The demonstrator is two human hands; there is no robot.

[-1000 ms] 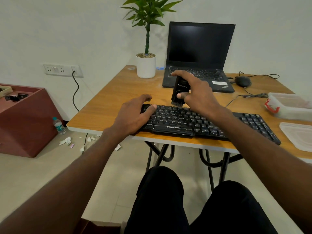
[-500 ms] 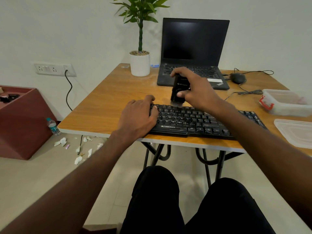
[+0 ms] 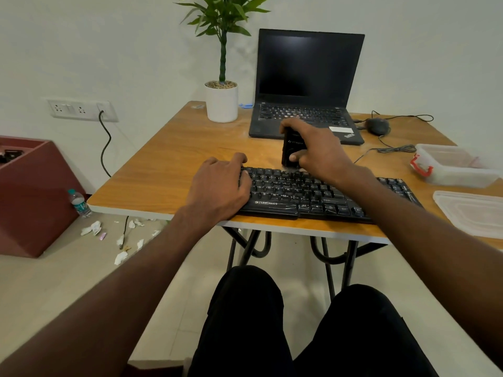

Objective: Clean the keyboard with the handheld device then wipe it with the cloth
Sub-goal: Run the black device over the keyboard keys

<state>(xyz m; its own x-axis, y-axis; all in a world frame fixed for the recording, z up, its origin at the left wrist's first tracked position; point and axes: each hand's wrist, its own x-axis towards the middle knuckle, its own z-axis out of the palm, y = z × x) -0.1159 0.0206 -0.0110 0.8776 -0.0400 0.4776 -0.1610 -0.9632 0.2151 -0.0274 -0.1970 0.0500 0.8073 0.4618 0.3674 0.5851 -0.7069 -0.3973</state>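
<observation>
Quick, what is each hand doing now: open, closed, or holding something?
Left hand: open, resting on the keyboard's left end.
Right hand: fingers curled round the black handheld device, holding it.

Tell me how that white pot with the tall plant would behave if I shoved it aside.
The potted plant looks top-heavy: a tall thin stem with its leaves high above a narrow pot, so a push up high would probably tip it. The pebble-filled pot seems weighty; a low push should slide it across the smooth table.

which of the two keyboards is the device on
The separate black keyboard at the near table edge; the handheld device stands on its top row, not the laptop.
</observation>
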